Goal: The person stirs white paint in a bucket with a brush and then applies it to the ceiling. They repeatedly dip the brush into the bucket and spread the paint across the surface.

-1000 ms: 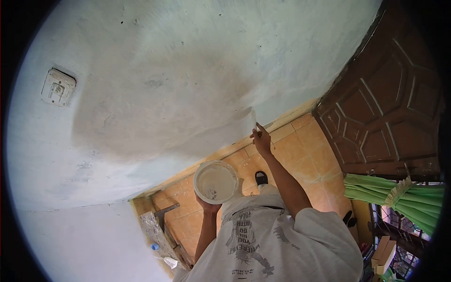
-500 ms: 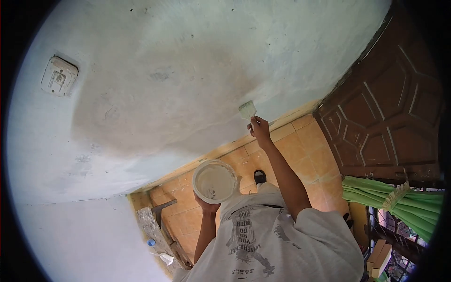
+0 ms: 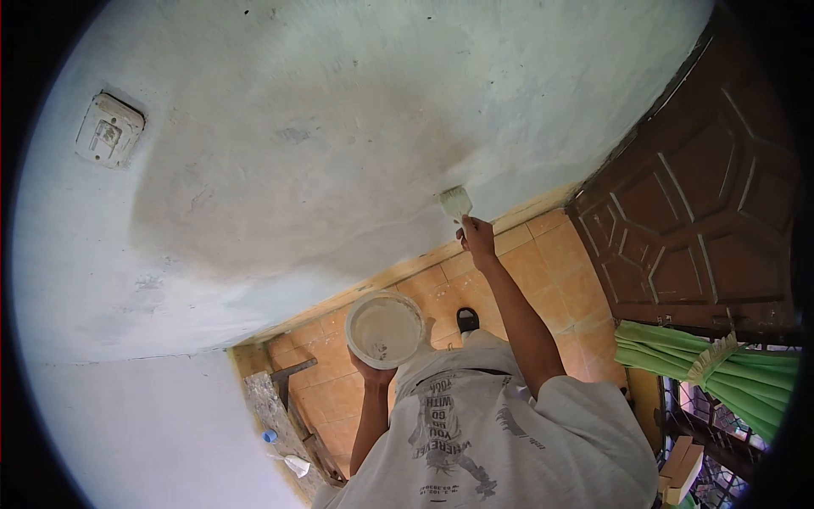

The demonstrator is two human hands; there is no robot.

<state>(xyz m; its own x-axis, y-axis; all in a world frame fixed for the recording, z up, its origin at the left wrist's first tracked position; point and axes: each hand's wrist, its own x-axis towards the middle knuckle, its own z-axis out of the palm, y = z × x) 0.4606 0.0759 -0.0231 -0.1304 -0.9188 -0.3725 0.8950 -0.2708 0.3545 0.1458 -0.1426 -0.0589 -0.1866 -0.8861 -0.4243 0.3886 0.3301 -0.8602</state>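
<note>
A flat paintbrush (image 3: 456, 202) is in my right hand (image 3: 476, 239), its fingers closed round the handle. Its bristles are at the lower part of the wall (image 3: 280, 187), right beside a large darker, damp-looking patch. My left hand (image 3: 373, 366) grips a round white bucket (image 3: 386, 329) from its near side, in front of my waist. Some pale liquid or paste shows inside, with a few dark specks near the bottom. The bucket hides part of my left fingers.
A wall switch (image 3: 110, 130) is at the upper left. A brown panelled door (image 3: 678, 204) and a green curtain (image 3: 704, 360) are on the right. At lower left, a worn board (image 3: 275, 407) carries a blue cap (image 3: 270, 436). Orange tiles (image 3: 543, 254) cover the floor.
My right hand and the brush have shifted slightly right and down along the wall. My left hand still holds the bucket in nearly the same place.
</note>
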